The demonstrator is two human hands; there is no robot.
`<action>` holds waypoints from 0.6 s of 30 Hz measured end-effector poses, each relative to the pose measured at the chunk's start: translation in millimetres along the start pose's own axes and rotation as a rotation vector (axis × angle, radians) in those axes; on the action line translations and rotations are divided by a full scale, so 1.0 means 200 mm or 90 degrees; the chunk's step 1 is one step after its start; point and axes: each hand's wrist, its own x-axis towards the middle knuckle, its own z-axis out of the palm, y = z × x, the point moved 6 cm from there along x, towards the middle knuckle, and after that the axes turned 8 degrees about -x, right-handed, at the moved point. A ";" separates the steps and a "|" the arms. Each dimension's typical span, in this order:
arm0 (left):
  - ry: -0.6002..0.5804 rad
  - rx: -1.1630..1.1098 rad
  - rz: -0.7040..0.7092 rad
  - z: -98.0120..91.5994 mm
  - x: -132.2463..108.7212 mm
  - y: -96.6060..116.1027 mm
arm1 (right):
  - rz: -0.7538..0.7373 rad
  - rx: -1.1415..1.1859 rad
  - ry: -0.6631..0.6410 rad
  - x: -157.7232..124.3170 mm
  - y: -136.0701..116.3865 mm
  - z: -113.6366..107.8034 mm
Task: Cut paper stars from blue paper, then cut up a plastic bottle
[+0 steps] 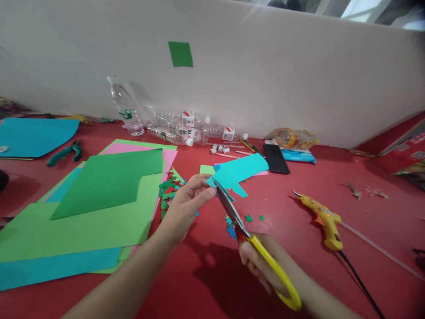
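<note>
Gripping yellow-handled scissors [231,209], my right grip [256,262] is closed around the handles at the near center of a red tabletop [308,177], blades pointing far and left. My left grip [185,207] pinches the near left corner of a bright blue paper [244,170] between thumb and fingers, with the scissors' tips at that same corner. The blue paper, its outline cut in notches, reaches toward the right, where its far end comes near a black phone [276,158]. Beneath and beside the blades lie small stars [249,218] in green and blue; to the left, just beyond my wrist, sits a heap of green and red scraps [168,190]. Farther left, a dark green sheet [113,177] with a notched edge tops a spread of light green, pink and blue paper, with teal-handled pliers [66,153] beyond. On the right rests a yellow glue gun [320,212], a clear rod extending from its back. Along the far edge, one plastic bottle [128,110] leans against a white wall [265,79] near others lying on their sides [172,133].
</note>
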 end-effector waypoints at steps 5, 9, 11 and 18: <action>0.055 -0.068 0.016 0.03 -0.02 0.01 | -0.036 -0.025 -0.014 0.01 -0.01 0.01; 0.080 -0.066 0.010 0.02 -0.02 0.01 | -0.031 -0.038 -0.007 0.01 0.00 0.00; 0.076 -0.100 -0.009 0.02 -0.02 0.01 | -0.020 -0.031 -0.014 0.01 0.01 0.01; 0.071 -0.066 -0.017 0.01 -0.02 0.02 | 0.062 0.028 -0.007 0.01 0.02 0.02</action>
